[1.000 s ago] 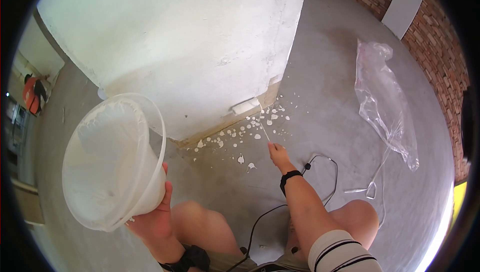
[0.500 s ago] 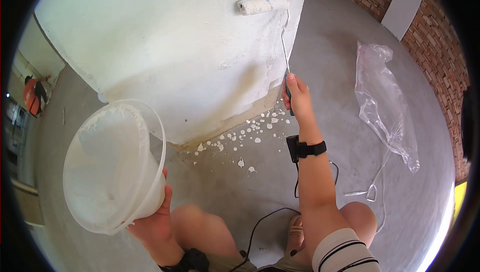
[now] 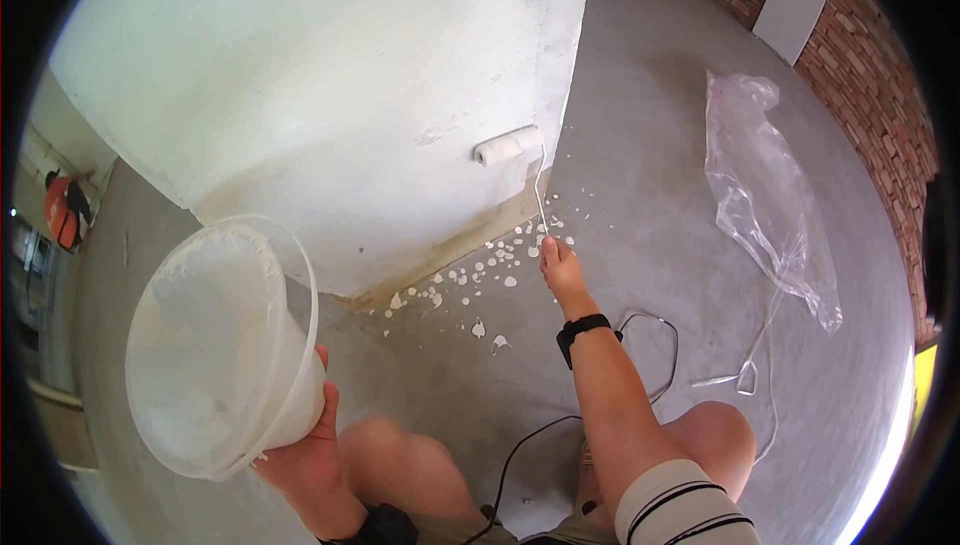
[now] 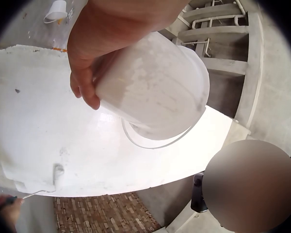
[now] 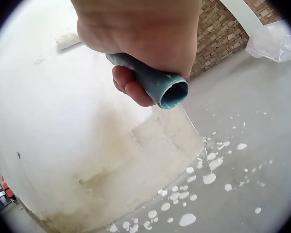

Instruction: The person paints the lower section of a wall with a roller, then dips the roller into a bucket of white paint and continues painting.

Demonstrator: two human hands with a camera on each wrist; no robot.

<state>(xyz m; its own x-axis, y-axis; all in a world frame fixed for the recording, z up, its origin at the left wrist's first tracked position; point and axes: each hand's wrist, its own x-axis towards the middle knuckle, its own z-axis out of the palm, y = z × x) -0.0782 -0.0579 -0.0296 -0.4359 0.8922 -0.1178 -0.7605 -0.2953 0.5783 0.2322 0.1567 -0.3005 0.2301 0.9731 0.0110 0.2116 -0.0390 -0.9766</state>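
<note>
My left hand [image 3: 312, 460] holds a translucent white plastic bucket [image 3: 205, 370] by its lower part, tipped so its mouth faces up and toward me. White residue coats the inside, and the wire-like bail arcs past the rim. In the left wrist view the fingers [image 4: 89, 92] curl at the bucket's base. My right hand [image 3: 562, 270] grips a paint roller by its teal handle [image 5: 148, 80], whose hollow end shows in the right wrist view. The white roller sleeve [image 3: 508, 147] lies against the white wall [image 3: 320, 75], low and near its right edge.
White paint drops [image 3: 480, 275] spot the grey floor below the wall's bare tan base strip [image 3: 450, 250]. A clear plastic bag [image 3: 765, 185] lies to the right, and a black cable [image 3: 535, 435] runs between my legs. Far left, a person in orange [image 3: 65, 213] crouches.
The roller went from the wall's base up to a high spot, then came partway down again with my right hand. My left hand keeps the bucket nearly in place.
</note>
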